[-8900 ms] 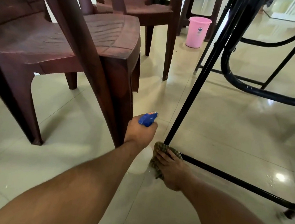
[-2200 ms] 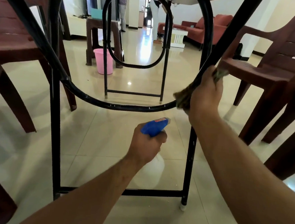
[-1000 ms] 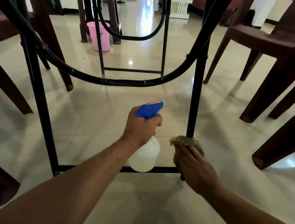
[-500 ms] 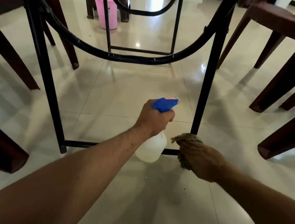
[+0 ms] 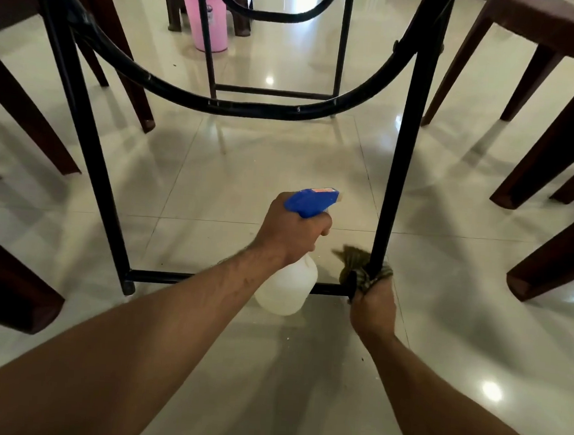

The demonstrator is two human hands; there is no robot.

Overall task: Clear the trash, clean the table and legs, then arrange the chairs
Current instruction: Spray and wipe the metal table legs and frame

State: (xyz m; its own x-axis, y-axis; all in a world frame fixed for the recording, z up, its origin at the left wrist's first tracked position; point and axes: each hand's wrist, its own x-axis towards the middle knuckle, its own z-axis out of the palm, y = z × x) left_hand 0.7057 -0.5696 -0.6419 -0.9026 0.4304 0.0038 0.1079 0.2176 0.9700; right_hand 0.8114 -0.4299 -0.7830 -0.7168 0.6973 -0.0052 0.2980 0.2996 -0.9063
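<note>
- Glossy pale floor tiles (image 5: 212, 184) run under the black table frame, with brown chairs (image 5: 561, 112) to either side.
- Right hand (image 5: 373, 304) is closed around a soft, limp cloth (image 5: 360, 269), wrapped on the foot of the table leg (image 5: 398, 164).
- Left hand (image 5: 293, 230) is clenched on the neck of the spray bottle (image 5: 287, 287), probably light.
- Thin, rigid tubing suits an encircling grip.

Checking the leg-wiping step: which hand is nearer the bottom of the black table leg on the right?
Right. The right hand wraps a cloth around the table leg at its base; the left hand holds a spray bottle beside it, apart.
</note>
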